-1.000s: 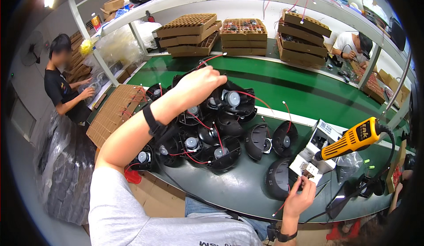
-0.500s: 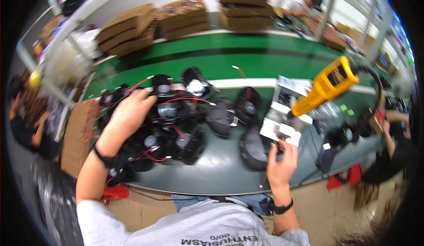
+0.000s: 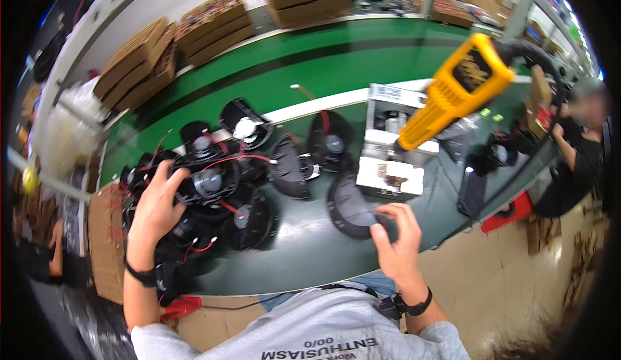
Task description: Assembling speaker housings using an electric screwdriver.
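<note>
Landmark, yellow corded tool (image 3: 456,91), standing over the desk (image 3: 310,247) with its dark nozzle at the white box (image 3: 390,177). Left hand (image 3: 155,206), well to the tool's left: thumb and forefinger parted at the end of a black speaker housing (image 3: 207,183) with silver driver and red lead, among further black housings; whether the grip has closed on it cannot be told. Right hand (image 3: 401,240), below the tool: grip partly open, fingertips beside the edge of a curved black shell (image 3: 351,210), left of and below the nozzle, contact unclear.
</note>
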A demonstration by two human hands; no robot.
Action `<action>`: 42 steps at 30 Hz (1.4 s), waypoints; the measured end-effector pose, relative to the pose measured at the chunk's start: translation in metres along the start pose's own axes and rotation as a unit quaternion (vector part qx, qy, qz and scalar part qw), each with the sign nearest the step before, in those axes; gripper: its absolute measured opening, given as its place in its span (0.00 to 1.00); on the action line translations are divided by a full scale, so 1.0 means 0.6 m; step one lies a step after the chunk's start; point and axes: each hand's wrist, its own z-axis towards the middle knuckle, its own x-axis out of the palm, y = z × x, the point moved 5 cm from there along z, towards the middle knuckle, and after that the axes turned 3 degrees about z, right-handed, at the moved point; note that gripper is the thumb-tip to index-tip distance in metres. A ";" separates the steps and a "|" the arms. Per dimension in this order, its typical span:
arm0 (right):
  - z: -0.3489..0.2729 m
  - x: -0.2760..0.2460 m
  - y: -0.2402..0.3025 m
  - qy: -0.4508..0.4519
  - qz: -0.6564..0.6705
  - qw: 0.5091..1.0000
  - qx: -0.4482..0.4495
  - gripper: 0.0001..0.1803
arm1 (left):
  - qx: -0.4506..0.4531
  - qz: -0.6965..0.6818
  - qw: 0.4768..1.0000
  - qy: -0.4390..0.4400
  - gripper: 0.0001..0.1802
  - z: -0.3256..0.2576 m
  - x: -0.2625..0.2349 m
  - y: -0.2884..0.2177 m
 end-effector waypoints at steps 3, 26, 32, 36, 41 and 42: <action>-0.004 -0.001 0.003 -0.017 -0.033 0.999 0.025 0.20 | 0.049 -0.013 0.998 -0.034 0.33 0.012 0.004 -0.002; 0.020 -0.016 -0.004 0.184 -0.020 0.978 -0.098 0.25 | 0.104 -0.369 0.923 -0.017 0.52 0.049 0.148 -0.347; -0.006 -0.022 0.003 0.212 -0.080 0.966 -0.124 0.23 | 0.143 -0.428 0.892 0.022 0.40 0.033 0.182 -0.349; -0.004 -0.033 0.013 0.215 -0.093 0.964 -0.129 0.20 | 0.140 -0.465 0.874 0.015 0.39 0.033 0.199 -0.345; 0.020 -0.065 0.012 0.096 -0.023 0.992 -0.081 0.17 | 0.201 -0.496 0.844 -0.030 0.39 0.025 0.215 -0.350; 0.022 -0.066 0.011 0.078 -0.032 0.994 -0.069 0.16 | 0.208 -0.505 0.837 -0.035 0.39 0.027 0.217 -0.350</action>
